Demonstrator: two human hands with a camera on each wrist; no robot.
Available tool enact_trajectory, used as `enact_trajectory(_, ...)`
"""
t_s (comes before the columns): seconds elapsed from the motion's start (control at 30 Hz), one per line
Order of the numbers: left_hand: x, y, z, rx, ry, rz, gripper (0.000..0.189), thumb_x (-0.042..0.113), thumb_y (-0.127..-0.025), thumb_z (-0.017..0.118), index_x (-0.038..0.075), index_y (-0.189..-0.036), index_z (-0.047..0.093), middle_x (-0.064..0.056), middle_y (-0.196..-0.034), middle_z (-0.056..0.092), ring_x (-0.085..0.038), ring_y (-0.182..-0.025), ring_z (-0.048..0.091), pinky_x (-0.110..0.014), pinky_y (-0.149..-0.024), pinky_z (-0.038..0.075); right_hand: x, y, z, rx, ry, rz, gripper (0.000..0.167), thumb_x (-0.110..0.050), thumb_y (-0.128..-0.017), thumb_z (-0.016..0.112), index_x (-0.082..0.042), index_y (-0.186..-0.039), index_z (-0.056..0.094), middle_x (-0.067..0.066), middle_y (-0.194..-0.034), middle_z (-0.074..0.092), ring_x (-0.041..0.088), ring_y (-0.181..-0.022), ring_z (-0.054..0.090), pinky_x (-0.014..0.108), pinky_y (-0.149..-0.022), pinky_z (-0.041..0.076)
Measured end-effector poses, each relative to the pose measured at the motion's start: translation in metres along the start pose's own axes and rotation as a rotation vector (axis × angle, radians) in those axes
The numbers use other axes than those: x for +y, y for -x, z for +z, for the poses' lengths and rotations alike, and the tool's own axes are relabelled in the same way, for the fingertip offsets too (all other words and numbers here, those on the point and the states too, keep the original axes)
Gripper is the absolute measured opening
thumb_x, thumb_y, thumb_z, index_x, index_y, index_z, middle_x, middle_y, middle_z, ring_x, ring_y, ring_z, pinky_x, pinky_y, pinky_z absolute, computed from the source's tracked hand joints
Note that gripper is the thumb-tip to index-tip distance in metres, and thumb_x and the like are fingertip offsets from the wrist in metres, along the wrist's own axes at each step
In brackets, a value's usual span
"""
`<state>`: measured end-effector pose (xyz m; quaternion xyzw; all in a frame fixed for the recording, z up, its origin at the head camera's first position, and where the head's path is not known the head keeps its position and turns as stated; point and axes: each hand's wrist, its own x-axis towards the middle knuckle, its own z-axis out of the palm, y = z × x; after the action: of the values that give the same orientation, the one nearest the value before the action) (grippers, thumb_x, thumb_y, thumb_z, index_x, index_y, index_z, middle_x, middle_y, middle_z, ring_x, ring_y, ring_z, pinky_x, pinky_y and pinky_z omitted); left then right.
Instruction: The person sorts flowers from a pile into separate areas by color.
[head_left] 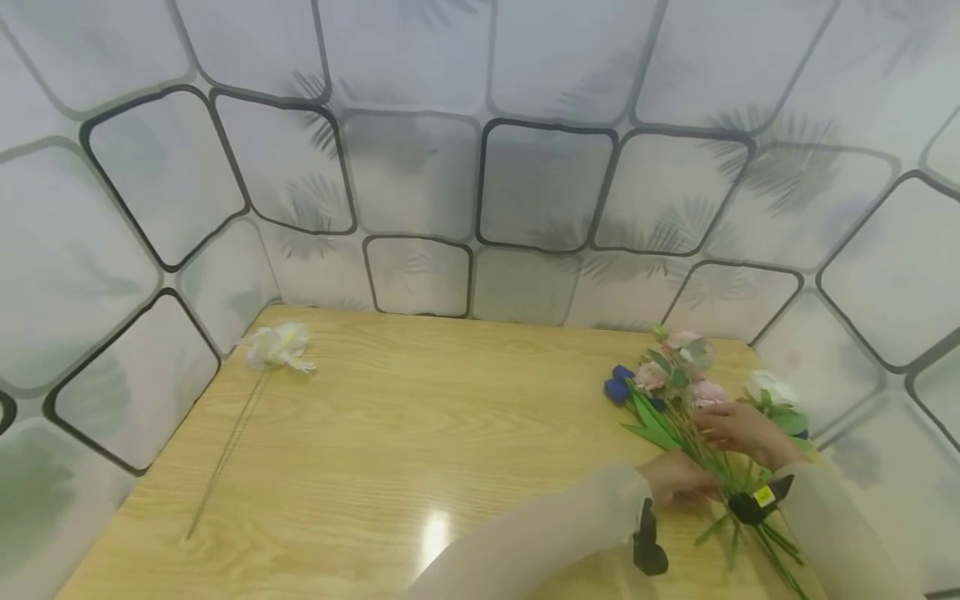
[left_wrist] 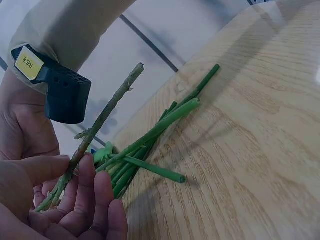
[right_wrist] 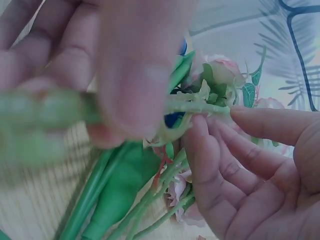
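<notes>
My left hand [head_left: 678, 480] pinches a knobbly green stem [left_wrist: 107, 111] between thumb and fingers, with its cut end sticking out past them. Farther up, my right hand [head_left: 744, 430] pinches the thinner part of the same stem, as the right wrist view shows. Pale pink artificial flowers [head_left: 710, 393] with leaves lie just beyond the hands. Blue flowers [head_left: 618, 390] with broad green leaves [head_left: 654, 425] are at their left. Under the hands, several smooth green stems [left_wrist: 150, 134] lie on the wooden table. Which bloom the held stem carries is hidden.
A white flower [head_left: 279, 347] on a long thin stem [head_left: 228, 450] lies at the table's left side. Another white flower [head_left: 771, 388] lies right of the pink ones. Patterned cloth-like walls [head_left: 420, 167] enclose the wooden table [head_left: 450, 400] at the back and both sides.
</notes>
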<state>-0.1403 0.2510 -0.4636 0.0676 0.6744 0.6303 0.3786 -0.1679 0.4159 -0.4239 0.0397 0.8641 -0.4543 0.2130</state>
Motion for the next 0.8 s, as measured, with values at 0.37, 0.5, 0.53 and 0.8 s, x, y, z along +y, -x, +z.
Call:
enact_trajectory(0.37,-0.007,0.008,-0.017,-0.065,-0.133,0.069,0.015,0.004,-0.085,0.064,-0.011,-0.087,0.067,-0.021,-0.088,0.071,-0.029,-0.084,0.07,-0.022,-0.064,0.055,0.001,-0.01,0.002,-0.133,-0.25,0.003,0.057,-0.021,-0.098,0.048,0.022,-0.131,0.032,-0.01,-0.099,0.063,0.005,-0.088,0.064,0.029,-0.083,0.055)
enact_trajectory(0.5,-0.011,0.006,-0.022,-0.104,-0.105,0.066,0.014,0.0,-0.086,0.061,-0.012,-0.094,0.065,-0.021,-0.088,0.07,-0.033,-0.089,0.069,-0.028,-0.072,0.057,0.003,-0.013,0.004,-0.225,-0.323,-0.044,0.043,-0.019,-0.1,0.044,0.013,-0.128,0.046,-0.013,-0.101,0.066,0.006,-0.093,0.065,0.028,-0.085,0.055)
enact_trajectory(0.53,-0.012,0.006,-0.024,-0.108,-0.111,0.062,0.014,0.0,-0.086,0.061,-0.011,-0.094,0.065,-0.02,-0.087,0.069,-0.033,-0.089,0.069,-0.028,-0.073,0.057,0.004,-0.014,0.005,-0.251,-0.337,-0.06,0.04,-0.019,-0.1,0.043,0.01,-0.127,0.048,-0.012,-0.102,0.067,0.006,-0.094,0.065,0.028,-0.085,0.054)
enact_trajectory(0.8,-0.012,0.007,-0.029,-0.12,-0.172,0.04,0.012,0.004,-0.087,0.062,-0.007,-0.09,0.066,-0.013,-0.079,0.068,-0.025,-0.081,0.069,-0.024,-0.067,0.056,0.007,-0.012,0.007,-0.366,-0.459,-0.147,0.03,-0.013,-0.102,0.034,-0.011,-0.118,0.059,-0.009,-0.108,0.069,0.008,-0.1,0.066,0.024,-0.086,0.053)
